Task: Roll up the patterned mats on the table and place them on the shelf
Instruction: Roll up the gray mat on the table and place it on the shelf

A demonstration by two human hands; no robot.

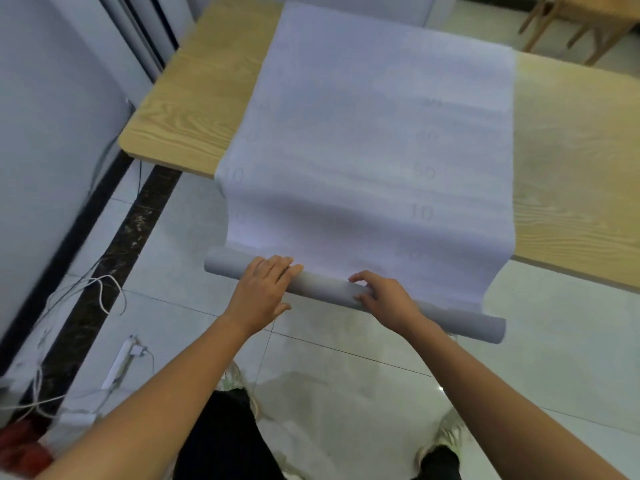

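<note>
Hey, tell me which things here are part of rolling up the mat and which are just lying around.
Part of the job:
mat, near end rolled, hanging off the table
left hand, resting on the roll
right hand, gripping the roll

Just lying about:
power strip on the floor
cables on the floor
wooden chair beyond the table

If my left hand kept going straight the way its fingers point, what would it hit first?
Probably the mat's unrolled sheet, just beyond the rolled end that the left hand rests on; the wooden table edge lies farther along.
</note>
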